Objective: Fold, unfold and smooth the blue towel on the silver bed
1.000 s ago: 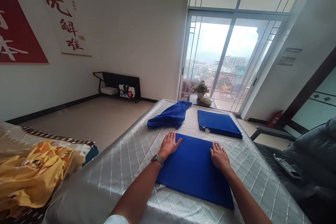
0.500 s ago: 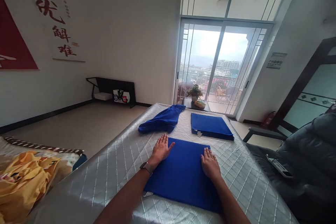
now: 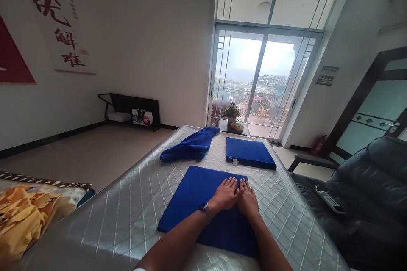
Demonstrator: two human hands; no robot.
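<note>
In front of me a blue folded cloth (image 3: 184,203) lies flat on the quilted silver table cover (image 3: 127,207). My left hand (image 3: 227,194), with a watch on its wrist, rests palm down on the right half of the cloth, fingers stretched out. Beside it, touching at the thumb, my right hand (image 3: 248,198) lies flat near the cloth's right edge. Neither hand grips anything. Farther back sits a folded blue stack (image 3: 249,152) with a white tag at its near edge. A loosely bunched blue cloth (image 3: 190,146) is at the far left.
A dark armchair (image 3: 375,186) with a white remote-like object (image 3: 330,201) stands close on the right. Yellow clothing (image 3: 25,216) lies at the lower left. Beyond the table's far end are a potted plant (image 3: 232,112) and a sliding glass door (image 3: 257,80).
My left hand has slid from the cloth's left edge across to the right, meeting my right hand. The right hand stays near the right edge. The view has shifted slightly.
</note>
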